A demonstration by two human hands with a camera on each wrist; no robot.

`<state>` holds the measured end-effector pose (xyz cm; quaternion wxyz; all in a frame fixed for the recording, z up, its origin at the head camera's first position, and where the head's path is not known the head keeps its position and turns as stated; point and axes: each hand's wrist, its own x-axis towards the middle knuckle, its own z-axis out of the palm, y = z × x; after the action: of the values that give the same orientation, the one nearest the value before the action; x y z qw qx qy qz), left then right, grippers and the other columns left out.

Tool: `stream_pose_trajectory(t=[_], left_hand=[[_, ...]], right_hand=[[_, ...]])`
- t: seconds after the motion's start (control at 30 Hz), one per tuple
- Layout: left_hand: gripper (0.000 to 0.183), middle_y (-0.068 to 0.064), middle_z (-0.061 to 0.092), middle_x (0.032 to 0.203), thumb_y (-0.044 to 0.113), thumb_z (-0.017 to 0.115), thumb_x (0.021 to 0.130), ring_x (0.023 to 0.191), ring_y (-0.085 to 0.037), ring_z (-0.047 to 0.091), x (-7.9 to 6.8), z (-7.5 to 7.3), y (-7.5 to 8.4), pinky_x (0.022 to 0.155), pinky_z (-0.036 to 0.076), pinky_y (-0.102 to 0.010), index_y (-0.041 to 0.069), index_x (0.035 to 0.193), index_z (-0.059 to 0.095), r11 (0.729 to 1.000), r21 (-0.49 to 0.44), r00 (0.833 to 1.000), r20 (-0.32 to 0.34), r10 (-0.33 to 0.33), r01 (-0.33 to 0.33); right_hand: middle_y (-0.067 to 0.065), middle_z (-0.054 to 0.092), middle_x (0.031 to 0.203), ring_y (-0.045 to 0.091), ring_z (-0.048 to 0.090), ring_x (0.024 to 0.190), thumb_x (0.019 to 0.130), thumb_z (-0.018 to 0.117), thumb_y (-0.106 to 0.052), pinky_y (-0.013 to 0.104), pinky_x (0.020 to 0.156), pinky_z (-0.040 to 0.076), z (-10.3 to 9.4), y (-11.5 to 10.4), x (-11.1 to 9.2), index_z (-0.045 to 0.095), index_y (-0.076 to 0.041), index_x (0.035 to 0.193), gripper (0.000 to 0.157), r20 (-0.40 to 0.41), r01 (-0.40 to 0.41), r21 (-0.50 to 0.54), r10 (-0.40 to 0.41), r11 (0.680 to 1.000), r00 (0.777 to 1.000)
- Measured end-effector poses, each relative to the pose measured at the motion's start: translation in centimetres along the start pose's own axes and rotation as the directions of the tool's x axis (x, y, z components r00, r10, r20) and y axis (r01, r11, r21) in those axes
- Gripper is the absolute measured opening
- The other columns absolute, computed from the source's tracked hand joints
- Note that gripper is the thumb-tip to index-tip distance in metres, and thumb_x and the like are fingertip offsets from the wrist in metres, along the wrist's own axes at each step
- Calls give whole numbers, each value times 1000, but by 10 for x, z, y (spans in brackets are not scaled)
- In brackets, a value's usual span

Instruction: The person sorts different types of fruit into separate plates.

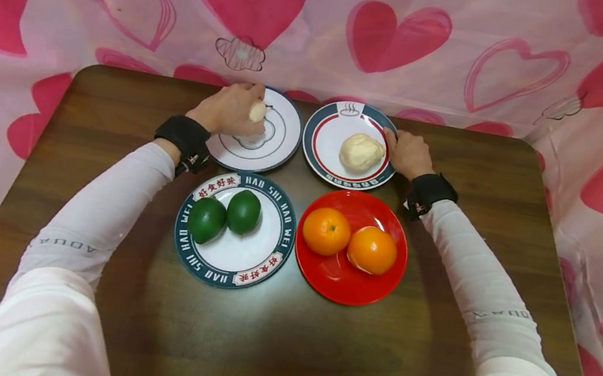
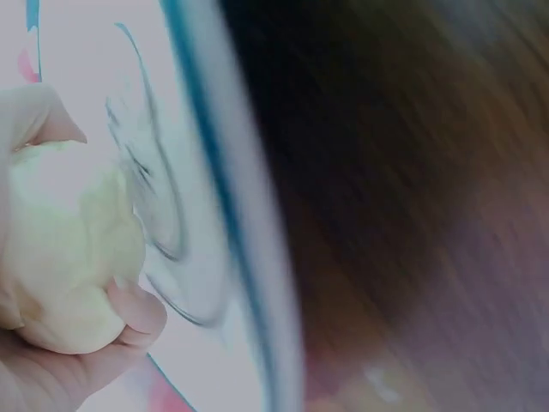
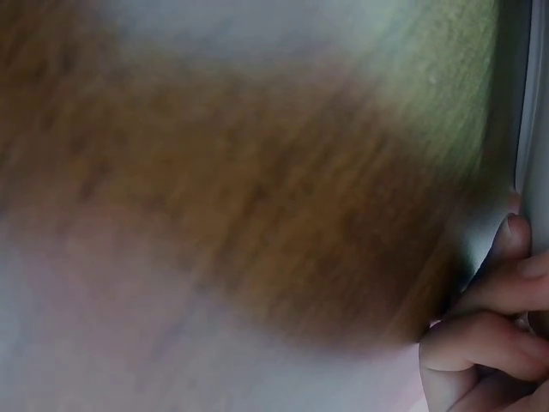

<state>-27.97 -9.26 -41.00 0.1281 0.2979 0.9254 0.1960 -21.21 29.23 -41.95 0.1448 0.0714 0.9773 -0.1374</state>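
My left hand (image 1: 233,111) curls its fingers round a cream-coloured lumpy bulb (image 2: 73,249), held over the white plate with a line drawing (image 1: 235,156) at the back left. Much of that bulb is hidden by the hand in the head view. At the back right, my right hand (image 1: 412,156) grips the right rim of the blue-rimmed plate (image 1: 323,152) with curled fingers (image 3: 467,339). A second cream-coloured bulb (image 1: 361,153) lies on this plate, close by the right fingertips.
Nearer stands a dark-green-rimmed plate (image 1: 230,262) carrying two green fruits (image 1: 244,212). Beside it, a red plate (image 1: 342,286) bears two oranges (image 1: 326,231). All stand on a brown wooden table (image 1: 275,355), with pink heart-patterned cloth (image 1: 326,34) behind it.
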Motion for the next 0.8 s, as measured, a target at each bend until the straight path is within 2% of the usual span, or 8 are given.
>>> stream_pose_trajectory(t=[0.1, 0.27, 0.47, 0.63, 0.73, 0.8], left_hand=[[52, -21, 57, 112, 32, 64, 88, 96, -36, 59, 4, -2, 14, 80, 53, -47, 2, 127, 47, 997, 30, 997, -23, 71, -71], [54, -19, 57, 105, 33, 65, 87, 89, -34, 58, 14, -12, 43, 74, 55, -44, 2, 128, 46, 979, 68, 979, -63, 195, -191], [54, -20, 57, 105, 32, 68, 87, 93, -34, 58, 26, -20, 85, 81, 56, -45, 0, 126, 48, 946, 129, 948, -77, 308, -296], [55, -20, 59, 114, 32, 67, 87, 101, -34, 58, 36, -21, 109, 88, 56, -46, 1, 129, 49, 929, 165, 932, -93, 350, -333], [55, -20, 60, 115, 31, 66, 87, 102, -34, 58, 44, -15, 115, 89, 56, -45, 1, 130, 49, 921, 177, 927, -88, 366, -347], [57, -21, 60, 116, 30, 65, 87, 102, -35, 59, 49, -9, 116, 91, 57, -45, 0, 132, 48, 920, 182, 929, -69, 363, -346]], right_hand=[[29, 61, 124, 46, 59, 111, 110, 28, -48, 56, 103, 50, 1, 0, 0, 51, 6, 136, 64, 0, -7, 0, 7, 1000, 1000], [30, 61, 125, 47, 59, 111, 110, 28, -48, 57, 104, 49, 4, -3, 1, 53, 6, 134, 64, -8, -9, 14, 10, 1000, 1000], [30, 61, 127, 47, 59, 112, 110, 29, -49, 57, 105, 49, 7, -10, 2, 53, 7, 135, 66, -5, -18, 32, 18, 999, 1000], [29, 60, 132, 47, 59, 114, 110, 30, -49, 58, 106, 48, 8, -17, 4, 52, 5, 138, 65, -9, -18, 47, 18, 999, 1000], [29, 60, 132, 47, 60, 114, 110, 31, -48, 57, 106, 48, 9, -21, 4, 53, 5, 138, 64, -14, -19, 56, 20, 998, 1000], [28, 61, 131, 46, 60, 113, 110, 31, -48, 57, 106, 49, 10, -24, 5, 53, 5, 138, 64, -16, -21, 62, 22, 998, 1000]])
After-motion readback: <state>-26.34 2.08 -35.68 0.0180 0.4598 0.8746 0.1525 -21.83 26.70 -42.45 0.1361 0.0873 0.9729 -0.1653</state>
